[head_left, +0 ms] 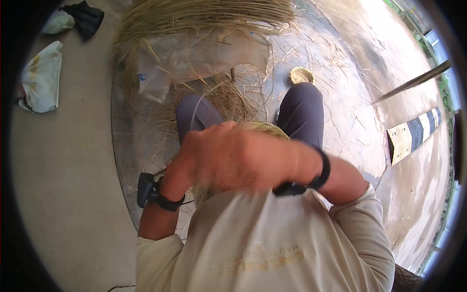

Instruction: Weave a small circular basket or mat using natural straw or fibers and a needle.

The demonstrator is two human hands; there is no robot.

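Blurred hands (238,155) hide straw bundle (262,127) (mostly)

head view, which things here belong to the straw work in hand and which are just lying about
In hand: left hand and right hand, blurred, grip unclear, over a straw bundle; loose straw; small coil.

Lying about: white bag, black cloth, plastic sheet, striped kerb.

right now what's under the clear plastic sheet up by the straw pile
Under the clear plastic sheet loose dry straw shows through and spreads past its lower edge onto the ground. The film is cloudy and crumpled, so anything else under it is hidden.
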